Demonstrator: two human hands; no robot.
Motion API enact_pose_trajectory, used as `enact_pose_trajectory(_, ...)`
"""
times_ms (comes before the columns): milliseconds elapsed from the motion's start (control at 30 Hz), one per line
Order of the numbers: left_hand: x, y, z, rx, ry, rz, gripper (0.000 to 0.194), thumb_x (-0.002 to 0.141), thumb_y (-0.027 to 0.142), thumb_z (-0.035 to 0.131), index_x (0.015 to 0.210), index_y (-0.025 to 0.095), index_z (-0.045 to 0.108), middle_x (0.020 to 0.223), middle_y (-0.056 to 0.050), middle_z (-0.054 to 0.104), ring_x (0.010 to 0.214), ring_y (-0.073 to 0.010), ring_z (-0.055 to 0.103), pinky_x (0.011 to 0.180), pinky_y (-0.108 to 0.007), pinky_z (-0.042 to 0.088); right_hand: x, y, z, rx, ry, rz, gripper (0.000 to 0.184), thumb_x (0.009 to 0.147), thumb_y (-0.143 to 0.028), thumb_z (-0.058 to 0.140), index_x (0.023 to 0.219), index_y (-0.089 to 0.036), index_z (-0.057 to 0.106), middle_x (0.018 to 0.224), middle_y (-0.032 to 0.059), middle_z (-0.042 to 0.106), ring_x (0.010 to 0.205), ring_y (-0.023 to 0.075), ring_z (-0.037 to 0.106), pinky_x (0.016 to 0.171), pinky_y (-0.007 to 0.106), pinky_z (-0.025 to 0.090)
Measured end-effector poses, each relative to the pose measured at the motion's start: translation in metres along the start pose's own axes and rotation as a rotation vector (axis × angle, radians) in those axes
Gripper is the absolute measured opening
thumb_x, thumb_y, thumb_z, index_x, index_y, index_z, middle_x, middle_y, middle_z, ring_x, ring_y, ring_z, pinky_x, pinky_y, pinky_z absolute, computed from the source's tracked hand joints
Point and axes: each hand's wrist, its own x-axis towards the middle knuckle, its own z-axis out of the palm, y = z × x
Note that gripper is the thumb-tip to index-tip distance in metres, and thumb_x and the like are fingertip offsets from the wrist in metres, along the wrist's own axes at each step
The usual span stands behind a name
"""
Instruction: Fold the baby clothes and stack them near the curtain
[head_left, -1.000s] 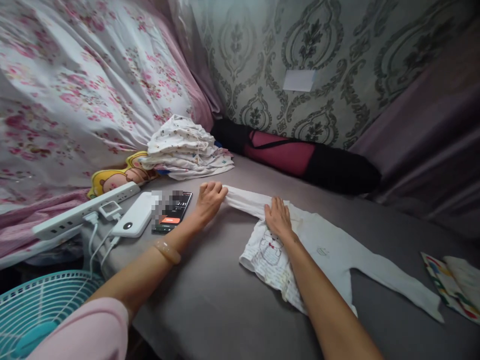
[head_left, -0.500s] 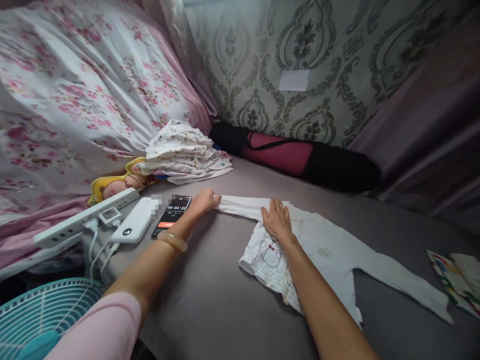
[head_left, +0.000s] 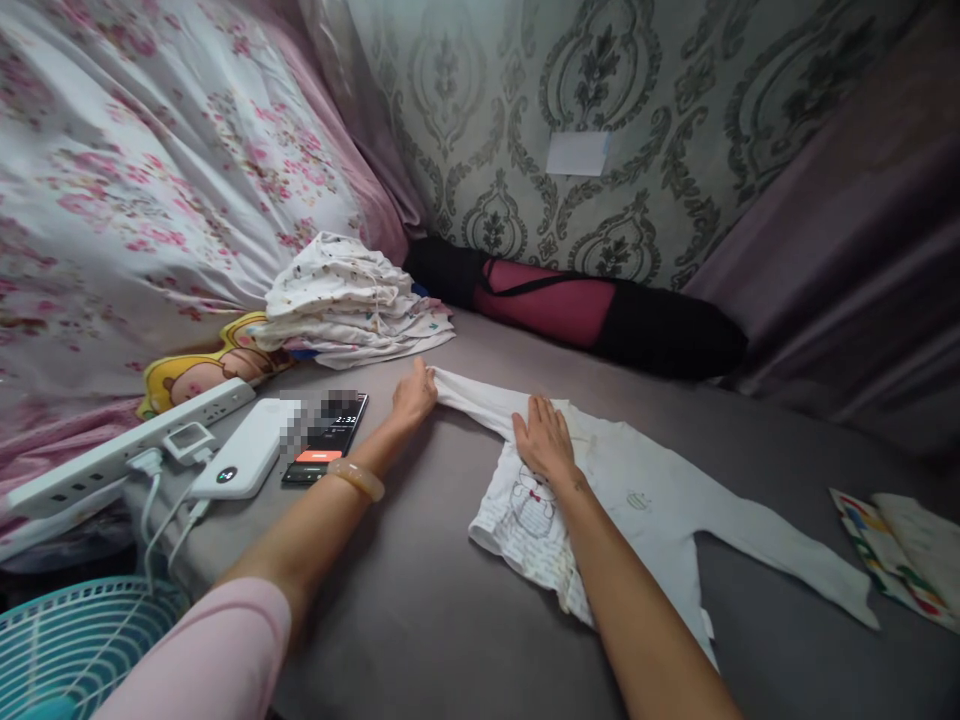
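Note:
A small white long-sleeved shirt [head_left: 667,500] lies spread on the grey sheet, its right sleeve stretched out toward the lower right. My left hand [head_left: 415,393] pinches the cuff of the other sleeve and holds it slightly raised. Flat on the shirt near that sleeve's shoulder rests my right hand [head_left: 544,440], fingers extended. Under and beside my right forearm, a printed white garment part [head_left: 525,510] with a cartoon figure and lettering lies over the shirt's left side; whether it is a separate piece I cannot tell.
A heap of white patterned clothes [head_left: 345,300] sits at the back left, near a yellow cartoon cushion [head_left: 191,380]. A power strip [head_left: 135,445], power bank [head_left: 247,450] and phone [head_left: 326,440] lie left. A black and maroon bag [head_left: 555,305] lines the wall. Folded cloth [head_left: 900,550] lies right; a fan [head_left: 82,640] stands lower left.
My left hand has lifted the sleeve end a little and drawn it away, pulling the sleeve into a slant. My right hand stays on the shirt. The view has shifted slightly.

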Motion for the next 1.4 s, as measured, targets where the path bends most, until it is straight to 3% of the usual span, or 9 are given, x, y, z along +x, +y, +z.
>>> enact_pose_trajectory(200,0.005,-0.009,0.001,0.264,-0.078,0.163,0.033,0.097,0.033,0.026,0.118,0.018,0.047,0.098,-0.016,0.068,0.092,-0.0285,0.066,0.074,-0.034,0.047,0.000,-0.002,-0.004,-0.033,-0.040,0.012,0.067,0.095,-0.055,0.019,0.148,-0.015,0.026,0.153,0.0122,0.025,0.141,0.0278,0.017,0.113,0.042,0.009)
enact_pose_trajectory(433,0.020,-0.009,0.005,0.342,-0.187,0.055,0.035,0.095,0.026,0.030,0.118,0.008,0.050,0.104,-0.022,0.066,0.098,-0.0315,0.064,0.075,-0.037,0.048,-0.001,-0.004,-0.006,-0.067,-0.045,0.020,0.062,0.095,-0.054,0.024,0.147,-0.021,0.029,0.153,0.0110,0.025,0.141,0.0281,0.018,0.112,0.042,0.010)
enact_pose_trajectory(533,0.020,-0.006,0.001,0.370,-0.110,0.075,0.037,0.093,0.020,0.030,0.119,0.004,0.050,0.113,-0.027,0.060,0.106,-0.0338,0.059,0.082,-0.041,0.045,-0.001,-0.005,-0.005,-0.067,-0.029,0.022,0.061,0.095,-0.053,0.026,0.146,-0.022,0.032,0.153,0.0111,0.026,0.140,0.0284,0.019,0.112,0.043,0.010)
enact_pose_trajectory(633,0.011,0.011,-0.003,0.352,0.051,0.197,0.036,0.090,0.012,0.030,0.117,0.003,0.053,0.120,-0.029,0.054,0.116,-0.0368,0.050,0.091,-0.048,0.038,-0.001,-0.006,-0.006,-0.059,-0.027,0.022,0.060,0.094,-0.052,0.028,0.146,-0.021,0.033,0.153,0.0117,0.027,0.140,0.0289,0.019,0.112,0.043,0.011)
enact_pose_trajectory(700,-0.002,0.033,0.003,0.249,0.082,0.372,0.037,0.090,0.011,0.029,0.117,0.005,0.053,0.118,-0.026,0.056,0.117,-0.0346,0.048,0.096,-0.048,0.035,-0.001,-0.006,-0.007,-0.051,-0.029,0.024,0.060,0.094,-0.052,0.028,0.145,-0.021,0.034,0.153,0.0120,0.027,0.140,0.0293,0.019,0.112,0.044,0.012)
enact_pose_trajectory(833,-0.041,0.082,0.037,-0.112,-0.069,0.759,0.042,0.096,0.030,0.031,0.130,0.011,0.043,0.124,-0.017,0.057,0.117,-0.0246,0.051,0.100,-0.037,0.037,-0.002,-0.005,-0.012,-0.075,-0.073,0.005,0.060,0.093,-0.046,0.035,0.147,-0.020,0.030,0.154,0.0116,0.024,0.141,0.0294,0.017,0.113,0.043,0.011)
enact_pose_trajectory(967,-0.064,0.104,0.070,-0.179,-0.160,0.719,0.057,0.097,0.041,0.026,0.137,0.002,0.035,0.140,-0.023,0.044,0.132,-0.0268,0.039,0.108,-0.038,0.030,-0.003,-0.003,-0.013,-0.130,-0.140,-0.023,0.067,0.088,-0.037,0.044,0.149,-0.017,0.024,0.156,0.0120,0.017,0.142,0.0300,0.012,0.113,0.042,0.011)
enact_pose_trajectory(1100,-0.058,0.088,0.076,-0.093,-0.157,0.593,0.063,0.097,0.044,0.023,0.141,0.000,0.031,0.146,-0.023,0.035,0.138,-0.0294,0.030,0.112,-0.040,0.022,-0.003,-0.004,-0.009,-0.097,-0.047,-0.006,0.057,0.094,-0.039,0.032,0.148,-0.021,0.028,0.154,0.0105,0.024,0.141,0.0279,0.019,0.112,0.043,0.013)
enact_pose_trajectory(1400,-0.025,0.026,0.054,0.160,-0.066,0.484,0.060,0.098,0.042,0.023,0.141,0.002,0.035,0.146,-0.021,0.036,0.138,-0.0290,0.029,0.113,-0.040,0.020,0.000,-0.005,-0.003,-0.065,-0.005,0.012,0.059,0.094,-0.049,0.030,0.145,-0.019,0.034,0.151,0.0126,0.029,0.139,0.0297,0.022,0.112,0.044,0.012)
